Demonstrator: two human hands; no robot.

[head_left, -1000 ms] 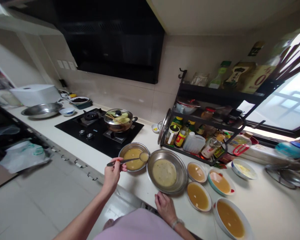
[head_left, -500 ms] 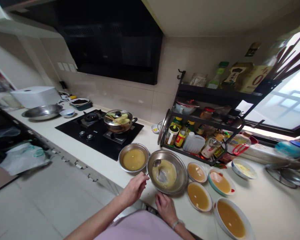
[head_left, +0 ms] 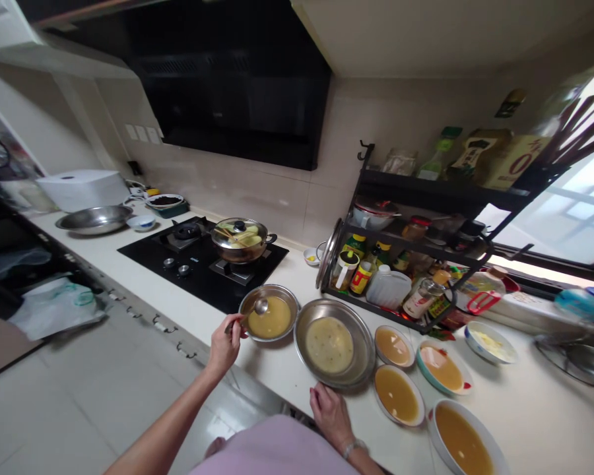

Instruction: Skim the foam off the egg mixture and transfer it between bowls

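Observation:
My left hand (head_left: 225,346) is closed round the handle of a metal spoon (head_left: 261,306). The spoon's bowl is over the smaller steel basin (head_left: 293,300), which holds yellowish liquid (head_left: 272,324). Beside it on the right stands a wider steel basin (head_left: 362,349) with paler, cloudy liquid (head_left: 329,346) in it. At that basin's near rim, my right hand (head_left: 329,410) rests with curled fingers; whether they grip the rim is hidden. A bracelet (head_left: 354,448) circles the right wrist.
Several bowls of brownish liquid, one a large white bowl (head_left: 462,439), stand at the right. Behind them is a black rack (head_left: 420,241) with bottles. A lidded pot (head_left: 242,241) sits on the black stove (head_left: 198,284). A steel pan (head_left: 96,220) lies farther left.
My left hand has moved left with the spoon, from the wider basin to over the smaller one. The liquid in the wider basin looks calmer. My right hand stays at the rim.

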